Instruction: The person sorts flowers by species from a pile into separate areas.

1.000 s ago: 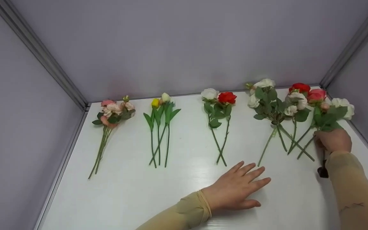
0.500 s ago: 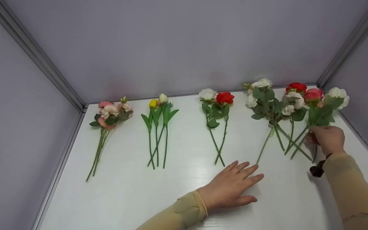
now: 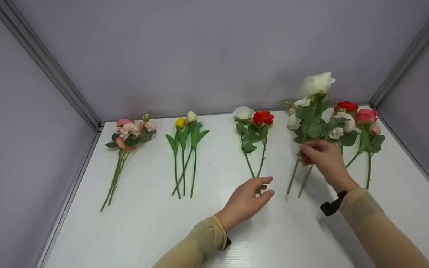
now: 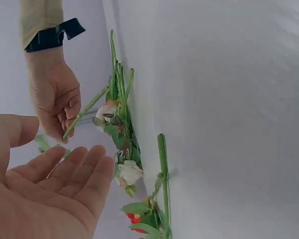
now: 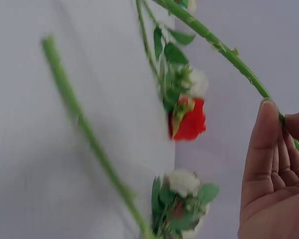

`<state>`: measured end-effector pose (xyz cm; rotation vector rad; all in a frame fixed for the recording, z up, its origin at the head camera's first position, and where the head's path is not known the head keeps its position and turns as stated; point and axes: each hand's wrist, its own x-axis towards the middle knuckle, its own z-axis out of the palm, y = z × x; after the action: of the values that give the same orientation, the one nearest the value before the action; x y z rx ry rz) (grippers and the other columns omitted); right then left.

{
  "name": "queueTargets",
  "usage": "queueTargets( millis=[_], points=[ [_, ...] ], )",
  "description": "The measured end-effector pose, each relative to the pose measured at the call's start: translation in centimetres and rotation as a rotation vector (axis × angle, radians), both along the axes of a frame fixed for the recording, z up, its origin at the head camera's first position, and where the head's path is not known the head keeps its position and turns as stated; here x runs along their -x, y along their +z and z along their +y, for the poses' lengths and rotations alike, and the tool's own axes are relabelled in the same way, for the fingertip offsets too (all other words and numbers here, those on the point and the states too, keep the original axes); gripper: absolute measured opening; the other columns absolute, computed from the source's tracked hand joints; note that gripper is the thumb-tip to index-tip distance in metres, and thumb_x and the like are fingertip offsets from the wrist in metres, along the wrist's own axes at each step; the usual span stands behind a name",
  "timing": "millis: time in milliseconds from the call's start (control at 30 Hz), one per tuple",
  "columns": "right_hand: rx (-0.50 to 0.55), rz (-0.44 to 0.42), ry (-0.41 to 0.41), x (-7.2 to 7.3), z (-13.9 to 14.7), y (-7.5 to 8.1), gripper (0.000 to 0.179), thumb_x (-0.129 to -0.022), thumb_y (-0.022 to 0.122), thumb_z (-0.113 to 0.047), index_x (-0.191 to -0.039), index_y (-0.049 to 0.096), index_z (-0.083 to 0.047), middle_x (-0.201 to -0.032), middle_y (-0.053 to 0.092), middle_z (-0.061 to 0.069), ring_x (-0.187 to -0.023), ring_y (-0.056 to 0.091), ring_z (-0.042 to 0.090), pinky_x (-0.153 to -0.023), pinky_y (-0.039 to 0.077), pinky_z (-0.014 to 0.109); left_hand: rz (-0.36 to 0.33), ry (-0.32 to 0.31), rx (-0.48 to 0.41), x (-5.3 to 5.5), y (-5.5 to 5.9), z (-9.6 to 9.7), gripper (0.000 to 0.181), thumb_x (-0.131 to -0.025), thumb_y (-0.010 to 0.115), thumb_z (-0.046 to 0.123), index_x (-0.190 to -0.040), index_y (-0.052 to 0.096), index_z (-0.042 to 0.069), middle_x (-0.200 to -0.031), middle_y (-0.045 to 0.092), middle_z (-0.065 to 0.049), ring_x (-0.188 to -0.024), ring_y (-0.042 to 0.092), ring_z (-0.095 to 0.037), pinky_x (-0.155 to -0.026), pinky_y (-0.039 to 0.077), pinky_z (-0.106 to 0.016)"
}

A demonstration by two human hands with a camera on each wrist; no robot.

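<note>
A person's right hand (image 3: 326, 160) pinches the stem of a long-stemmed white rose (image 3: 317, 84) between thumb and fingertips, raising it clear of the white worktop (image 3: 143, 234). The bloom stands above and beyond the right hand, in front of a spray of white flowers (image 3: 294, 122), while the bare stem (image 3: 293, 178) runs down below the fingers toward the person. The rose's long axis tilts, its head up and away to the right, its cut end low and to the left. That lean appears to be the relation that counts: the right hand has the rose by mid-stem, yet the cut end points toward the person's left hand (image 3: 244, 201), whose fingertips show just beside it in the head view. The left hand is relaxed and holds nothing, its fingers loosely extended and thumb apart; it hides the lower stems of a pair, a second white rose (image 3: 243, 112) and a red rose (image 3: 263, 118), and whether it touches them cannot be told. That pair lies left of the raised rose, bloom ends toward the back wall (image 3: 214, 56). Farther left lie tulips (image 3: 183, 137) and a pink bunch (image 3: 129, 129); a pink rose (image 3: 366, 116) lies to the right.
</note>
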<state>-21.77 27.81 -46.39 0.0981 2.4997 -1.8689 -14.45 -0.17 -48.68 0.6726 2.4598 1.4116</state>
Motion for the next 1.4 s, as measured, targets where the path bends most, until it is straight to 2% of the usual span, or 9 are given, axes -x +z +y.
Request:
queueTargets(
  millis=[67, 133, 333, 467, 633, 867, 1100, 1233, 1400],
  points=[
    [0.030, 0.026, 0.046, -0.5, -2.3, 0.1, 0.046, -0.097, 0.072, -0.038, -0.118, 0.069, 0.002, -0.097, 0.072, 0.017, -0.081, 0.070, 0.023, -0.075, 0.062, 0.039, -0.095, 0.040, -0.075, 0.2, -0.2, -0.7, 0.045, -0.104, 0.062, 0.038, -0.143, 0.060, 0.017, -0.135, 0.063, 0.005, -0.116, 0.062, -0.007, -0.095, 0.051, -0.026],
    [0.069, 0.050, 0.087, -1.0, -4.5, 0.2, 0.045, -0.096, 0.074, -0.038, -0.115, 0.070, 0.002, -0.095, 0.071, 0.019, -0.079, 0.070, 0.025, -0.073, 0.062, 0.040, -0.155, 0.061, -0.142, 0.3, -0.5, -1.4, 0.044, -0.103, 0.064, 0.037, -0.142, 0.062, 0.016, -0.130, 0.066, 0.005, -0.113, 0.064, -0.007, -0.093, 0.053, -0.026],
    [0.159, 0.080, 0.195, -2.5, -8.7, -0.3, 0.039, -0.095, 0.076, -0.034, -0.109, 0.071, 0.001, -0.091, 0.069, 0.022, -0.078, 0.069, 0.031, -0.071, 0.060, 0.040, -0.264, 0.059, -0.329, 0.0, -1.2, -3.2, 0.037, -0.101, 0.069, 0.027, -0.133, 0.068, 0.009, -0.115, 0.073, 0.004, -0.101, 0.069, -0.010, -0.085, 0.057, -0.028],
    [0.173, 0.086, 0.242, -3.1, -10.2, -0.7, 0.033, -0.095, 0.076, -0.032, -0.107, 0.073, -0.001, -0.088, 0.068, 0.022, -0.075, 0.067, 0.031, -0.069, 0.059, 0.039, -0.330, 0.053, -0.399, -0.5, -1.5, -3.8, 0.032, -0.098, 0.073, 0.019, -0.125, 0.070, 0.001, -0.107, 0.074, -0.001, -0.094, 0.071, -0.015, -0.080, 0.060, -0.031],
    [0.189, 0.067, 0.264, -3.6, -11.2, -1.0, 0.033, -0.095, 0.077, -0.030, -0.108, 0.072, 0.001, -0.087, 0.068, 0.021, -0.075, 0.066, 0.029, -0.069, 0.059, 0.038, -0.335, 0.075, -0.379, -0.8, -1.8, -4.2, 0.025, -0.095, 0.075, 0.013, -0.115, 0.072, -0.002, -0.097, 0.073, -0.001, -0.087, 0.070, -0.014, -0.076, 0.060, -0.030],
    [0.284, 0.029, 0.207, -4.1, -12.3, -0.9, 0.033, -0.093, 0.080, -0.025, -0.112, 0.070, 0.000, -0.097, 0.070, 0.021, -0.085, 0.069, 0.031, -0.078, 0.060, 0.042, -0.276, 0.083, -0.318, -1.2, -2.2, -4.4, 0.019, -0.094, 0.075, 0.013, -0.108, 0.071, 0.001, -0.091, 0.070, 0.001, -0.082, 0.068, -0.011, -0.069, 0.058, -0.026],
    [0.298, -0.026, 0.208, -4.5, -12.7, -1.4, 0.028, -0.092, 0.079, -0.019, -0.111, 0.070, 0.001, -0.100, 0.070, 0.023, -0.089, 0.070, 0.030, -0.081, 0.061, 0.044, -0.342, 0.071, -0.319, -2.0, -2.7, -4.5, 0.014, -0.093, 0.075, 0.011, -0.104, 0.069, 0.003, -0.090, 0.071, 0.000, -0.079, 0.069, -0.012, -0.069, 0.059, -0.028],
    [0.301, -0.047, 0.235, -4.7, -12.9, -1.6, 0.027, -0.092, 0.079, -0.016, -0.111, 0.069, 0.001, -0.103, 0.069, 0.028, -0.087, 0.071, 0.031, -0.081, 0.061, 0.045, -0.341, 0.084, -0.293, -2.0, -2.7, -4.6, 0.012, -0.094, 0.075, 0.013, -0.102, 0.069, 0.007, -0.089, 0.071, 0.001, -0.078, 0.069, -0.012, -0.068, 0.059, -0.028],
    [0.288, -0.052, 0.243, -4.8, -13.2, -1.5, 0.026, -0.091, 0.080, -0.015, -0.109, 0.069, 0.000, -0.101, 0.069, 0.026, -0.082, 0.071, 0.029, -0.079, 0.061, 0.044, -0.335, 0.086, -0.278, -2.0, -2.6, -4.7, 0.011, -0.094, 0.075, 0.013, -0.100, 0.068, 0.008, -0.089, 0.071, 0.001, -0.078, 0.069, -0.012, -0.068, 0.059, -0.028]
  ],
)
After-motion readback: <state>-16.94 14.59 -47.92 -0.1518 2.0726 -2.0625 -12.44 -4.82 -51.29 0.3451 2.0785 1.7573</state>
